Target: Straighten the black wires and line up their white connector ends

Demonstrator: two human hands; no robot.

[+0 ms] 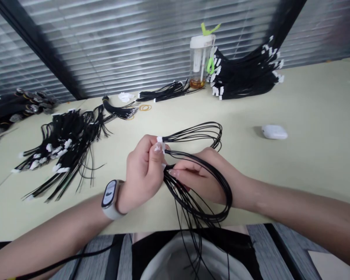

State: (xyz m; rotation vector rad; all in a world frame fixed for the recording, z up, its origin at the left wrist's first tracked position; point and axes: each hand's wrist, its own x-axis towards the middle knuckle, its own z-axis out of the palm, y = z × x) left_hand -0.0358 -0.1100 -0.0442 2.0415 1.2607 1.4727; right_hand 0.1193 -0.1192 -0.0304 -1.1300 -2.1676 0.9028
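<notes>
My left hand point(146, 167), with a smart band on its wrist, is closed on the white connectors point(160, 140) of a bunch of thin black cables point(229, 194). From the connectors the cables loop out to the right, and loose ends hang down over the table's front edge. My right hand point(204, 173) reaches through a loop, thumb and fingers pinched on the cables just beside the left hand. The fingertips of the right hand are partly hidden by the strands.
Piles of black cables with white connectors lie at the left point(72, 136) and back right point(247, 77). A plastic cup point(197, 62) with a white lid stands by the blinds. Rubber bands point(145, 107) lie mid-table; a small white case point(274, 132) sits at right.
</notes>
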